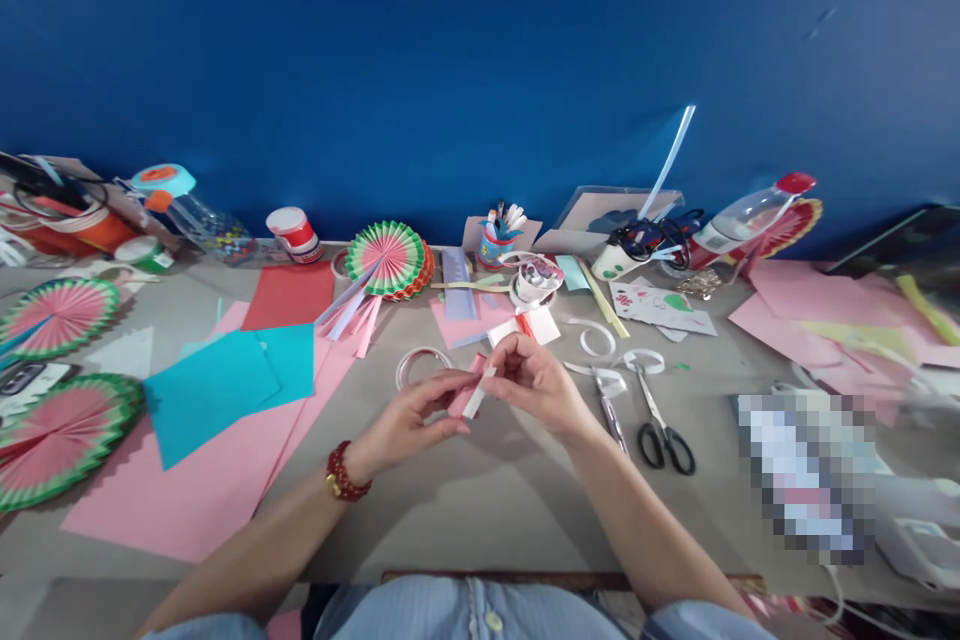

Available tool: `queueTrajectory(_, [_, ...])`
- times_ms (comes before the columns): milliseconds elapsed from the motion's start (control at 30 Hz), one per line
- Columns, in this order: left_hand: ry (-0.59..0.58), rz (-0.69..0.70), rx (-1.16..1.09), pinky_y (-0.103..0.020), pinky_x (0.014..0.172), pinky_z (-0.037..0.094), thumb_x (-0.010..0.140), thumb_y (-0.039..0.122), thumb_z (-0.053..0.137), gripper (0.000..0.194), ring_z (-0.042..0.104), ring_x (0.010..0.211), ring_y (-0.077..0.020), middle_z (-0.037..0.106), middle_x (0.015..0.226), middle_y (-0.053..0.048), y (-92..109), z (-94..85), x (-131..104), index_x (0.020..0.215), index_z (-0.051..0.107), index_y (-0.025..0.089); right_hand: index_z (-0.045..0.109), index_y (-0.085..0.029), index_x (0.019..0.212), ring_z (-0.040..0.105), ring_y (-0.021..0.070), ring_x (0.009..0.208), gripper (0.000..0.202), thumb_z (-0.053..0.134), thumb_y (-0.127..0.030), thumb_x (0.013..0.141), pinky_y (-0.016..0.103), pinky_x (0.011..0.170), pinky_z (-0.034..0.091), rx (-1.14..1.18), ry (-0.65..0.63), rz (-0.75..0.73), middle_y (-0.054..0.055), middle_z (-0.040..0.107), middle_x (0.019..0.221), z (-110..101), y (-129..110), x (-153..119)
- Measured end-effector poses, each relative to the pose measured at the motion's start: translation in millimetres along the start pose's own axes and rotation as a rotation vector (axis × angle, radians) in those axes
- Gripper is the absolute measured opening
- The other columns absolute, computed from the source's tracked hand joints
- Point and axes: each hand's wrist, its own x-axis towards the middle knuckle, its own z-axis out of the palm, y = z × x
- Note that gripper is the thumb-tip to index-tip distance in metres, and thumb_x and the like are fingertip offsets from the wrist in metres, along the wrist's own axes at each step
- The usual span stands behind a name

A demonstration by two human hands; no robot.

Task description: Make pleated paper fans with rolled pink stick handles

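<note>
My left hand (pixel 416 415) and my right hand (pixel 536 382) meet above the grey table (pixel 480 510) and together pinch a small folded pink paper strip (pixel 471 393) with a white side. A red bead bracelet (pixel 343 473) circles my left wrist. A clear tape ring (pixel 421 363) lies just behind my left hand. Black-handled scissors (pixel 660 420) and a metal tool (pixel 611 410) lie right of my right hand.
Pink sheets (pixel 202 480) and teal sheets (pixel 225 380) lie at left beside watermelon paper fans (pixel 56 435). Another fan (pixel 386 260), a pen cup (pixel 496 235), tape rolls, bottles and paper scraps line the blue wall. More pink paper (pixel 817 315) lies at right.
</note>
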Motion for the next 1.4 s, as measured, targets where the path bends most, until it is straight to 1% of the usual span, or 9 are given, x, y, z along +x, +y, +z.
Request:
queueTrajectory(133, [0.019, -0.010, -0.052, -0.040, 0.096, 0.055, 0.088, 0.033, 0.072, 0.052, 0.065, 0.114, -0.0269, 0.059, 0.137, -0.013, 1, 2.4, 1, 0.137, 0.057, 0.027, 0.055, -0.020, 0.086, 0.051, 0.0106, 0.062, 0.032, 0.080, -0.040, 0.079, 0.023, 0.059, 0.042, -0.041, 0.028, -0.014, -0.002, 0.058, 0.075, 2, 6, 0])
queueTrajectory(233, [0.026, -0.035, -0.092, -0.041, 0.095, 0.056, 0.088, 0.030, 0.073, 0.054, 0.069, 0.107, -0.0253, 0.060, 0.136, -0.013, 0, 3.1, 0, 0.139, 0.055, 0.027, 0.055, -0.021, 0.086, 0.053, 0.0113, 0.064, 0.031, 0.079, -0.040, 0.080, 0.024, 0.061, 0.044, -0.067, 0.035, -0.024, -0.002, 0.060, 0.078, 4, 6, 0])
queueTrajectory(467, [0.006, -0.010, -0.184, -0.036, 0.094, 0.055, 0.088, 0.021, 0.073, 0.058, 0.069, 0.104, -0.0222, 0.058, 0.134, -0.011, -2, 2.7, -1, 0.141, 0.050, 0.032, 0.055, -0.020, 0.084, 0.053, 0.0107, 0.063, 0.032, 0.079, -0.040, 0.079, 0.024, 0.060, 0.043, -0.075, 0.034, -0.016, -0.001, 0.061, 0.079, 8, 4, 1])
queueTrajectory(633, [0.014, -0.013, -0.189, -0.038, 0.094, 0.055, 0.088, 0.022, 0.073, 0.057, 0.069, 0.104, -0.0228, 0.056, 0.135, -0.012, -1, 3.3, 0, 0.141, 0.051, 0.030, 0.056, -0.020, 0.084, 0.054, 0.0114, 0.065, 0.031, 0.079, -0.040, 0.079, 0.024, 0.061, 0.044, -0.102, 0.044, -0.014, 0.000, 0.062, 0.080, 7, 6, 1])
queueTrajectory(767, [0.019, 0.006, -0.195, -0.038, 0.091, 0.057, 0.087, 0.021, 0.074, 0.058, 0.070, 0.101, -0.0228, 0.057, 0.134, -0.013, 1, 4.0, 1, 0.140, 0.052, 0.031, 0.056, -0.020, 0.084, 0.057, 0.0129, 0.069, 0.029, 0.077, -0.040, 0.080, 0.025, 0.064, 0.047, -0.136, 0.057, -0.049, 0.000, 0.062, 0.082, 8, 7, 1])
queueTrajectory(900, [0.030, -0.005, -0.188, -0.037, 0.090, 0.057, 0.087, 0.022, 0.074, 0.058, 0.070, 0.101, -0.0233, 0.058, 0.132, -0.013, 2, 4.7, 1, 0.140, 0.052, 0.030, 0.056, -0.021, 0.084, 0.057, 0.0133, 0.069, 0.027, 0.076, -0.038, 0.080, 0.027, 0.064, 0.049, -0.179, 0.068, -0.074, 0.000, 0.061, 0.079, 10, 7, 1])
queueTrajectory(1000, [0.038, -0.016, -0.183, -0.037, 0.091, 0.057, 0.086, 0.022, 0.075, 0.058, 0.070, 0.101, -0.0234, 0.059, 0.130, -0.012, 2, 4.8, 0, 0.140, 0.052, 0.030, 0.057, -0.021, 0.085, 0.057, 0.0129, 0.068, 0.024, 0.075, -0.036, 0.081, 0.026, 0.064, 0.049, -0.192, 0.073, -0.089, -0.001, 0.061, 0.079, 10, 7, 1])
queueTrajectory(1200, [0.038, -0.044, -0.170, -0.036, 0.092, 0.056, 0.087, 0.023, 0.075, 0.058, 0.070, 0.102, -0.0221, 0.059, 0.133, -0.010, 1, 4.0, -1, 0.139, 0.052, 0.034, 0.057, -0.021, 0.086, 0.058, 0.0127, 0.068, 0.023, 0.075, -0.034, 0.081, 0.026, 0.064, 0.050, -0.210, 0.079, -0.100, -0.001, 0.061, 0.082, 10, 8, 0])
queueTrajectory(1400, [0.056, -0.036, -0.144, -0.037, 0.093, 0.056, 0.087, 0.028, 0.075, 0.057, 0.070, 0.104, -0.0243, 0.060, 0.131, -0.013, 1, 4.1, -1, 0.139, 0.053, 0.027, 0.056, -0.021, 0.088, 0.059, 0.0124, 0.067, 0.024, 0.077, -0.031, 0.080, 0.026, 0.065, 0.050, -0.222, 0.077, -0.108, -0.002, 0.061, 0.080, 12, 8, 0])
